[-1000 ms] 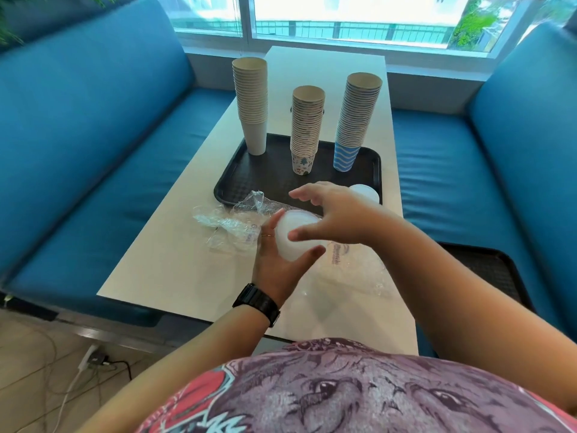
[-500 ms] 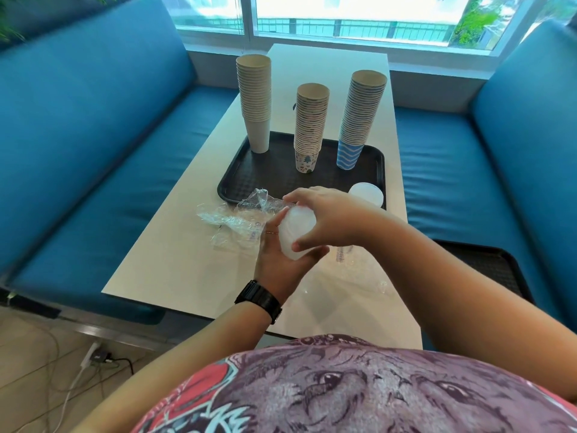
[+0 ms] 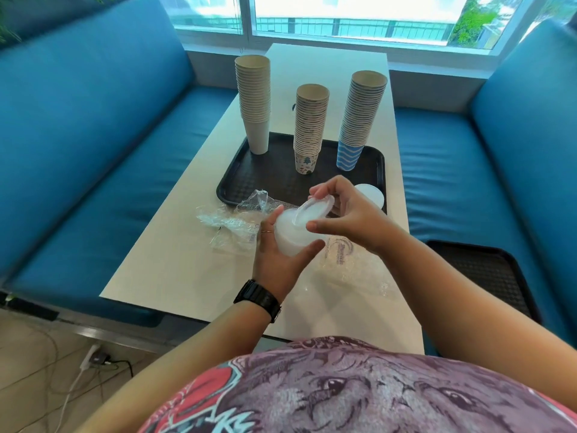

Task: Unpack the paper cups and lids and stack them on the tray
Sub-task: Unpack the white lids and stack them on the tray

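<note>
Lids (image 3: 292,234) — seemingly stacked — in both hands

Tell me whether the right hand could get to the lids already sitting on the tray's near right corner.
Probably yes. The lids on the tray lie just beyond the right hand, with nothing between them. But that hand is pinching the top lid off the stack of lids that the left hand grips.

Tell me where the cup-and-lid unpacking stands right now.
Done: three cup stacks stand on the tray: plain, patterned and blue-striped. A few lids sit at its near right corner.
In hand: the left hand holds a lid stack; the right hand peels the top lid off.
Left: getting the held lids onto the tray. Empty wrappers lie on the table.
</note>
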The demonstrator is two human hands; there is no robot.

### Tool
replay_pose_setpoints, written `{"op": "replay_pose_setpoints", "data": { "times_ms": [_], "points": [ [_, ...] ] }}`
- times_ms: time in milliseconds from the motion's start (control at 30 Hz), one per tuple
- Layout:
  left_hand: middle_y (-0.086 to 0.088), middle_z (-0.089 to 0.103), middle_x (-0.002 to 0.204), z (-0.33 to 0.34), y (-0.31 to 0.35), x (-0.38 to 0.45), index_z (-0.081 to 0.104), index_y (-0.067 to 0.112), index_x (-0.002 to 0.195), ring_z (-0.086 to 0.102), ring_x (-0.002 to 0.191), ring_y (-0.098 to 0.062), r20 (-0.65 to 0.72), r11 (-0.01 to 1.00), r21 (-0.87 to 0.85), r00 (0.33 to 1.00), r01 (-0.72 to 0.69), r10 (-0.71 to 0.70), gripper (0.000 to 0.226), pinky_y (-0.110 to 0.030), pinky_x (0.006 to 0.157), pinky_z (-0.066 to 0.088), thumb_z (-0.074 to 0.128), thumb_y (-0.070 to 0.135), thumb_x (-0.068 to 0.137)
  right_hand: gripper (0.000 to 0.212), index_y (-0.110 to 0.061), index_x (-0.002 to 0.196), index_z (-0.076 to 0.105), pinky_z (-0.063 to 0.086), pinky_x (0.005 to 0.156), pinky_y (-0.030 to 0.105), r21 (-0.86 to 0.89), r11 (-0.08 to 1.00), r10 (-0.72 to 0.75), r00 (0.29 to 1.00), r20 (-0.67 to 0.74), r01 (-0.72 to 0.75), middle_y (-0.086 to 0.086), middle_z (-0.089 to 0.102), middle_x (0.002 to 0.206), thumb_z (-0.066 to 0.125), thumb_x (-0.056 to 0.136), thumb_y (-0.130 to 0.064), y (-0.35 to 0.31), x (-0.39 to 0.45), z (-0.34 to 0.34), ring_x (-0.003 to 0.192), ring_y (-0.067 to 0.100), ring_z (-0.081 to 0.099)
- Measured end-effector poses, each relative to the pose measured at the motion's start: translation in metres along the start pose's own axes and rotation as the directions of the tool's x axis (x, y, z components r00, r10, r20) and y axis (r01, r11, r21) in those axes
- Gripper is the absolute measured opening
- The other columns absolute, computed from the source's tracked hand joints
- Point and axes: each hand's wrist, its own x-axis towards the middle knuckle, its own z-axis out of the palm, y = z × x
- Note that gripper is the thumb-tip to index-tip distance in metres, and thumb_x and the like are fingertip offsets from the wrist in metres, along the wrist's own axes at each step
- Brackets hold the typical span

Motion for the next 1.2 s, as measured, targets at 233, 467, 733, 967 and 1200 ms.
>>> {"op": "replay_pose_setpoints", "data": {
  "times_ms": [233,467,733,967,1200],
  "points": [
    [0.009,0.042,0.135,0.003,-0.001,0.003,0.036,0.029,0.141,0.046,0.127,-0.017,-0.001,0.998,0.061,1.000,-0.008,0.008,0.100,-0.038,0.108,0.043,0.069,0.074,0.058,0.065,-0.030,0.120,0.046,0.049,0.102,0.039,-0.195,0.977,0.109,0.985,0.134,-0.082,-0.005,0.056,0.122,0.085,0.068,-0.033,0.011,0.001,-0.013,0.114,0.015,0.056],
    [0.010,0.041,0.133,0.008,-0.005,0.004,0.037,0.035,0.137,0.046,0.126,-0.018,-0.004,0.998,0.061,1.000,-0.003,0.003,0.095,-0.039,0.107,0.043,0.071,0.069,0.055,0.064,-0.030,0.126,0.051,0.043,0.103,0.037,-0.398,0.916,0.089,0.991,0.098,-0.042,-0.006,0.053,0.125,0.084,0.071,-0.028,0.004,0.015,-0.039,0.115,0.015,0.051],
    [0.011,0.040,0.134,0.008,-0.007,0.004,0.035,0.040,0.134,0.045,0.125,-0.017,-0.020,0.999,0.044,1.000,0.001,-0.001,0.090,-0.041,0.105,0.045,0.072,0.066,0.056,0.062,-0.025,0.125,0.056,0.038,0.104,0.043,-0.586,0.751,0.165,0.945,-0.281,-0.305,0.009,0.046,0.127,0.082,0.070,-0.032,0.068,0.055,-0.097,0.123,0.030,0.041],
    [0.013,0.039,0.133,0.006,-0.006,0.006,0.033,0.042,0.133,0.045,0.125,-0.014,-0.021,0.999,0.046,1.000,0.017,-0.016,0.090,-0.038,0.106,0.045,0.071,0.068,0.056,0.060,-0.029,0.124,0.056,0.039,0.105,0.043,-0.539,0.775,0.225,0.942,-0.251,-0.329,0.004,0.042,0.134,0.083,0.071,-0.029,0.097,0.055,-0.091,0.123,0.025,0.043],
    [0.012,0.040,0.134,0.008,-0.007,0.010,0.032,0.043,0.133,0.045,0.125,-0.016,-0.024,0.998,0.048,0.999,0.040,-0.039,0.090,-0.036,0.104,0.046,0.071,0.069,0.055,0.037,-0.031,0.103,0.061,0.039,0.104,0.037,-0.557,0.761,0.229,0.941,-0.250,-0.333,0.000,0.041,0.135,0.081,0.073,-0.033,0.105,0.056,-0.087,0.120,0.019,0.046]
  ]
}}
